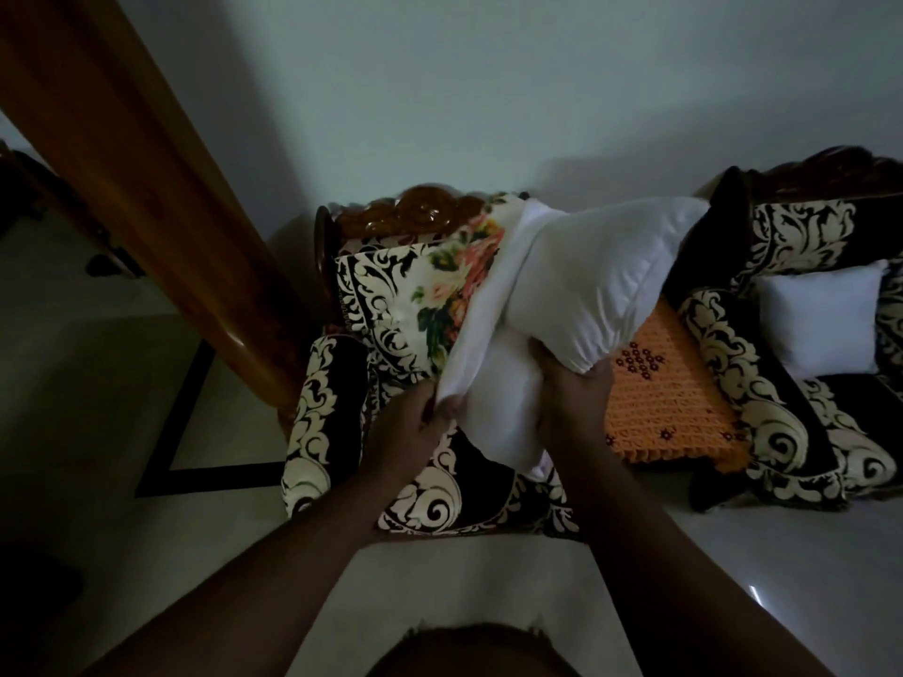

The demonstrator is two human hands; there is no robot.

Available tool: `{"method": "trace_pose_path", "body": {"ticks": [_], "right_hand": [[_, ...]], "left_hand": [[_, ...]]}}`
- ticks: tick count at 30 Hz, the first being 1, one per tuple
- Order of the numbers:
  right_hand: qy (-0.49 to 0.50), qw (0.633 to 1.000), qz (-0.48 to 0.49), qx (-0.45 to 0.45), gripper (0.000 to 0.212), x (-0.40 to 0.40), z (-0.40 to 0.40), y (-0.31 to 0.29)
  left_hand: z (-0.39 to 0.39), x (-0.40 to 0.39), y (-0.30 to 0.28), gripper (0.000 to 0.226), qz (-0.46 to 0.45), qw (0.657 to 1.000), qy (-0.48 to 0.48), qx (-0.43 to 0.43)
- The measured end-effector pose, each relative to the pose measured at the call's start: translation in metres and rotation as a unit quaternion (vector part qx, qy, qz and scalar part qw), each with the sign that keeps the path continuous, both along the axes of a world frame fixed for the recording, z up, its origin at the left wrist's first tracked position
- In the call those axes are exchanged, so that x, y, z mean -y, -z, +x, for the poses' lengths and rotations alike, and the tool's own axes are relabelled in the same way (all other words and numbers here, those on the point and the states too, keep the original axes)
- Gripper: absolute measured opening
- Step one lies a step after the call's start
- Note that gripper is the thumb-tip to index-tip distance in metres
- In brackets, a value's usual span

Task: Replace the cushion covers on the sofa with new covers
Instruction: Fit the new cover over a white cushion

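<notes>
A white bare cushion (606, 280) hangs in the air over a black-and-cream patterned armchair (420, 500). My right hand (571, 398) grips its near end. A floral cover (454, 280), cream with pink flowers, has its white inside (488, 344) turned outward beside the cushion. My left hand (415, 422) pinches the white edge of that cover at its lower corner. How far the cushion sits inside the cover is hidden by folds.
A second white bare cushion (821, 317) rests on the patterned chair (767, 417) at right. An orange crocheted mat (669, 403) covers a surface between the chairs. A wooden post (146, 188) slants down at left. Pale tiled floor (488, 593) lies in front.
</notes>
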State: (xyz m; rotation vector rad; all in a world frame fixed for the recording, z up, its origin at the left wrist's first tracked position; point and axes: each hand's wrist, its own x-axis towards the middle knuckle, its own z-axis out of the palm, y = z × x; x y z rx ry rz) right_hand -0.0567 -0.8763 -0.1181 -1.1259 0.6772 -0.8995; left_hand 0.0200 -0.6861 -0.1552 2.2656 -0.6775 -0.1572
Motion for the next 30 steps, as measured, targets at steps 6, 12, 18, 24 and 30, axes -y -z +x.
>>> {"method": "trace_pose_path", "body": {"ticks": [6,12,18,24,30], "right_hand": [[0.028,0.988,0.147,0.039,0.049,0.0,0.001,-0.017],[0.039,0.99,0.131,0.036,0.043,0.007,0.001,-0.021],[0.103,0.989,0.105,0.03,0.044,0.01,0.002,-0.018],[0.18,0.98,-0.078,0.016,0.045,0.021,0.01,-0.022],[0.094,0.98,-0.165,-0.052,0.037,0.021,0.003,0.003]], "left_hand": [[0.016,-0.002,0.01,0.033,0.122,0.987,0.066,0.076],[0.01,0.012,0.006,0.042,0.14,0.979,-0.034,0.145],[0.011,0.023,0.0,0.033,0.187,0.97,0.063,0.14],[-0.061,0.036,-0.008,0.041,0.065,0.971,0.216,0.075],[-0.063,0.035,-0.007,0.037,0.072,0.928,0.333,0.15]]}}
